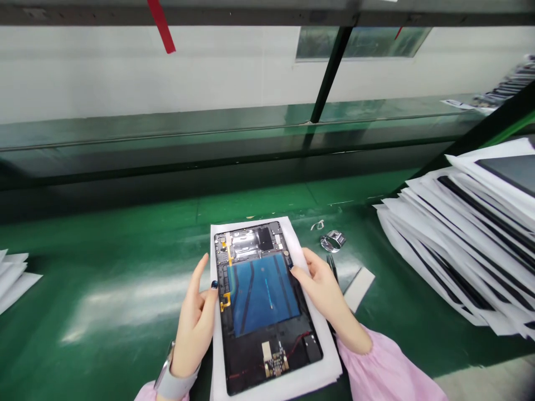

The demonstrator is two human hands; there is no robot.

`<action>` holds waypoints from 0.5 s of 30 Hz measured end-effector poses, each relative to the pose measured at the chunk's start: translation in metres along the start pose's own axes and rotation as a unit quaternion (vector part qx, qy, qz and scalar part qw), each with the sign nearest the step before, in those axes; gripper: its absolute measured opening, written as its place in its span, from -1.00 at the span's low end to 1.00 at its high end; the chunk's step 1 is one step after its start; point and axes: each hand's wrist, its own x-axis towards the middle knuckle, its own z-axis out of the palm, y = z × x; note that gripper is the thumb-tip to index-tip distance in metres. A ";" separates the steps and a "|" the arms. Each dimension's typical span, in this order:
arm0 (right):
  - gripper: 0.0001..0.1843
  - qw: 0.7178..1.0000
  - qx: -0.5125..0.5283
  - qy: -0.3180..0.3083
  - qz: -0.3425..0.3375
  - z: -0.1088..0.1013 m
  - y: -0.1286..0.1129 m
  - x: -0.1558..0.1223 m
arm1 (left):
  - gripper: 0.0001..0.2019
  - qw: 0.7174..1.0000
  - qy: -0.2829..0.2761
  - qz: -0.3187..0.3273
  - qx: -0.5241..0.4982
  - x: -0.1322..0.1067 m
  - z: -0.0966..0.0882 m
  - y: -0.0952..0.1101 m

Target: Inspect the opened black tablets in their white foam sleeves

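An opened tablet [267, 340] lies face-down on a stack of white sheets [295, 245], its inside showing a blue-filmed battery [263, 292], yellow flex cables and a small circuit board [276, 362]. At its left edge is my left hand [194, 323], thumb on the rim and index finger stretched along the side. My right hand [324, 287] grips the right edge, thumb on top and the other fingers partly hidden. A dark, slim pronged tool [332, 266] sticks out beside my right hand; whether that hand touches it I cannot tell.
Stacked dark panels interleaved with white sheets [455, 239] stand at the right. Crumpled silvery film [333, 240], a small white scrap [317, 225] and a pale strip [359, 288] lie on the green table [125, 267]. More white sheets [14, 278] are at the left edge.
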 end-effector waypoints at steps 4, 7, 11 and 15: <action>-0.62 1.000 -0.012 0.014 0.005 0.001 0.004 0.001 | -0.30 0.999 -0.009 0.005 0.039 0.001 0.001 0.001; -0.52 1.000 -0.024 0.016 0.010 0.002 0.007 0.002 | -0.34 0.997 -0.008 0.003 0.072 0.004 0.001 0.001; -0.33 0.998 -0.056 0.004 0.003 0.000 0.011 0.003 | -0.32 0.995 -0.020 -0.010 0.101 0.007 0.002 0.002; -0.49 0.992 -0.124 -0.006 -0.009 -0.004 0.014 0.004 | -0.31 0.993 -0.025 -0.018 0.112 0.009 0.002 0.002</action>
